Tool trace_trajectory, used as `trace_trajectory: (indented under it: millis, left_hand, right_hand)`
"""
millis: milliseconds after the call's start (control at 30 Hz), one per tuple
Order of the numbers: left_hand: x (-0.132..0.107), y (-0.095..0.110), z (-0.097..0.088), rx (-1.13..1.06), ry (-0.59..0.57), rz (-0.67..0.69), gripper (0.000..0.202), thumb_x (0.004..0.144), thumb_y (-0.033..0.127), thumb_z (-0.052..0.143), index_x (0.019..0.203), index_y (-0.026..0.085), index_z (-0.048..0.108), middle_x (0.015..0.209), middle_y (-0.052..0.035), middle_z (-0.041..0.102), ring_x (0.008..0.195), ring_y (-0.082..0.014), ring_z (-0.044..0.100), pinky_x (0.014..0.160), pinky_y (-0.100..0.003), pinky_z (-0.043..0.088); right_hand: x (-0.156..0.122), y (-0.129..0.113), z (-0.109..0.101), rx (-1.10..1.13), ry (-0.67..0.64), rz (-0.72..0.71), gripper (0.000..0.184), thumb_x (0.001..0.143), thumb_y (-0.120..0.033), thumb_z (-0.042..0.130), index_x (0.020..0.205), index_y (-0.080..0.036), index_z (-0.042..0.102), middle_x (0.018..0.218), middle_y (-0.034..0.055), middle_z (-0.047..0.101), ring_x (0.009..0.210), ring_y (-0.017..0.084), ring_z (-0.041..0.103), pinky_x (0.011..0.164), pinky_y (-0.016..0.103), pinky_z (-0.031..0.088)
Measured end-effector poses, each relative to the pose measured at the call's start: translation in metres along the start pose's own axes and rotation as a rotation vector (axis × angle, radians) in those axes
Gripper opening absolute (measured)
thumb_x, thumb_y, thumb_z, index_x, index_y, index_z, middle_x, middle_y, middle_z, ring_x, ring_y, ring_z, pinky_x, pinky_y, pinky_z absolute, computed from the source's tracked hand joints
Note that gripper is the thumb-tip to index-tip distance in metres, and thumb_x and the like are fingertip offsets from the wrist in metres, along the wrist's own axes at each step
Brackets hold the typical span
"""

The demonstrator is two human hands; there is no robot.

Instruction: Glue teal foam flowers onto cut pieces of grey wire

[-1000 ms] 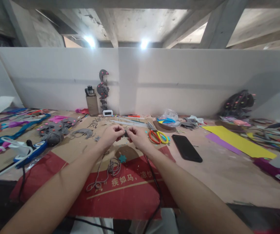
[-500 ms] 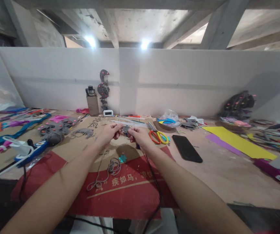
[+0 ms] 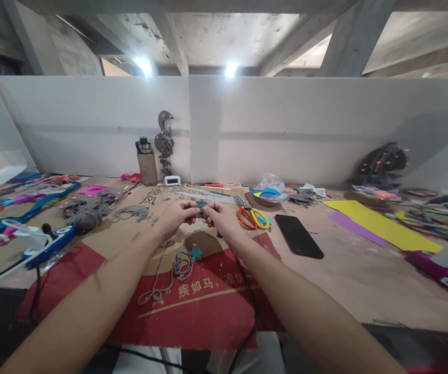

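Observation:
Between my fingertips, above the cardboard (image 3: 193, 311), is a small dark grey piece (image 3: 200, 205) that is too small to make out well. My left hand (image 3: 179, 217) pinches it from the left side. From the right, my right hand (image 3: 220, 217) grips it with thumb and fingers pressed together. Below the hands lie a teal flower-shaped cutout (image 3: 195, 253) and a loose tangle of grey cord (image 3: 181, 266). Scissors (image 3: 253, 217) with red and yellow handles rest just right of my right hand. A ruler (image 3: 208, 196) lies behind the hands.
A black phone (image 3: 299, 236) lies to the right, near yellow paper (image 3: 383, 226). At the back stand a bottle (image 3: 146, 162) and a hanging grey ornament (image 3: 165, 137). Left are grey felt pieces (image 3: 87, 208) and a blue power strip (image 3: 48, 244). A plastic-covered bowl (image 3: 268, 193) sits behind the scissors.
My hands have drawn slightly closer together around the grey piece, and its position between the fingertips has shifted a little. At the far left, a pale sheet and a dark thing now show.

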State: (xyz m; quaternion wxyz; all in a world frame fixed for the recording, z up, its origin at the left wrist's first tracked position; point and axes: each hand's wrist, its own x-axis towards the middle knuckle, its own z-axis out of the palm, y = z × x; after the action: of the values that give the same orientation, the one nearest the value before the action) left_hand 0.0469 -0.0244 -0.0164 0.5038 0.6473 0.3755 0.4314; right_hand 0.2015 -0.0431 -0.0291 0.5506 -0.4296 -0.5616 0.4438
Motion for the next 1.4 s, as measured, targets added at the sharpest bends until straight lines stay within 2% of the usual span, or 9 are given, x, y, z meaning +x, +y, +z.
trace_trajectory:
  millis: [233,467,600,767,900,1000,1133,1300,1400]
  left_hand:
    - [-0.002,0.003,-0.001,-0.049,0.003,-0.006,0.014,0.065,0.024,0.066,0.064,0.015,0.057,0.060,0.0008,0.056,0.049,-0.0075,0.046,0.051,-0.023,0.033]
    - [0.000,0.001,0.000,-0.039,-0.016,-0.019,0.024,0.067,0.035,0.068,0.063,0.015,0.055,0.057,0.0019,0.053,0.047,-0.0071,0.044,0.050,-0.023,0.032]
    - [-0.001,0.001,0.002,0.018,0.001,-0.026,0.030,0.068,0.041,0.069,0.063,0.014,0.057,0.056,0.0016,0.053,0.047,-0.0070,0.044,0.048,-0.022,0.032]
    - [-0.001,0.000,0.002,-0.078,0.018,-0.130,0.031,0.072,0.044,0.067,0.071,0.013,0.062,0.067,-0.0033,0.062,0.050,-0.0073,0.050,0.049,-0.021,0.037]
    - [-0.001,0.002,0.001,-0.282,-0.043,-0.129,0.032,0.074,0.043,0.066,0.082,0.012,0.065,0.076,-0.0066,0.066,0.059,-0.0099,0.057,0.057,-0.023,0.043]
    - [-0.002,0.004,0.002,-0.271,-0.042,-0.114,0.033,0.072,0.044,0.068,0.080,0.012,0.064,0.074,-0.0061,0.065,0.058,-0.0088,0.056,0.055,-0.021,0.041]
    - [-0.002,0.006,0.001,-0.221,0.005,-0.131,0.029,0.065,0.037,0.075,0.071,0.013,0.060,0.059,-0.0014,0.060,0.051,-0.0070,0.052,0.052,-0.019,0.041]
    - [0.003,0.008,-0.009,-0.223,0.144,-0.120,0.030,0.060,0.034,0.077,0.072,0.013,0.058,0.058,0.0017,0.058,0.047,-0.0053,0.050,0.050,-0.018,0.042]
    - [0.005,0.008,-0.015,-0.204,0.193,-0.096,0.034,0.057,0.031,0.078,0.080,0.013,0.060,0.064,0.0012,0.061,0.046,-0.0041,0.049,0.048,-0.017,0.040]
  right_hand:
    - [0.000,0.003,0.001,0.084,-0.046,0.031,0.021,0.067,-0.038,0.059,0.065,-0.018,0.052,0.055,-0.0042,0.052,0.046,0.007,0.044,0.046,0.021,0.038]
    - [0.000,0.001,0.003,0.180,-0.093,0.019,0.027,0.069,-0.044,0.059,0.074,-0.018,0.054,0.062,-0.0033,0.054,0.050,0.007,0.047,0.048,0.020,0.039]
    - [0.001,0.002,0.001,0.072,-0.030,-0.038,0.020,0.073,-0.039,0.057,0.071,-0.019,0.053,0.058,-0.0046,0.051,0.049,0.008,0.045,0.049,0.021,0.039]
    - [-0.002,-0.001,-0.010,-0.372,0.120,-0.330,0.014,0.081,-0.028,0.052,0.082,-0.020,0.064,0.078,0.0018,0.063,0.071,0.015,0.056,0.069,0.028,0.045]
    - [-0.006,-0.004,-0.017,-0.740,0.077,-0.557,0.021,0.086,-0.022,0.048,0.092,-0.024,0.068,0.095,0.0062,0.064,0.091,0.019,0.057,0.084,0.031,0.043]
    - [-0.006,-0.003,-0.017,-0.850,0.038,-0.626,0.023,0.089,-0.023,0.046,0.094,-0.024,0.069,0.094,0.0074,0.064,0.093,0.019,0.056,0.083,0.031,0.043]
    - [-0.004,-0.002,-0.016,-0.802,0.012,-0.723,0.022,0.088,-0.022,0.048,0.098,-0.022,0.068,0.095,0.0077,0.064,0.093,0.018,0.057,0.083,0.029,0.044]
    - [-0.002,-0.011,-0.018,-0.680,0.082,-0.628,0.020,0.085,-0.018,0.050,0.095,-0.018,0.068,0.091,0.0075,0.066,0.082,0.017,0.059,0.077,0.030,0.046]
    - [-0.003,-0.018,-0.019,-0.676,-0.049,-0.478,0.015,0.082,-0.018,0.053,0.085,-0.017,0.068,0.080,0.0046,0.067,0.069,0.015,0.057,0.068,0.027,0.045]
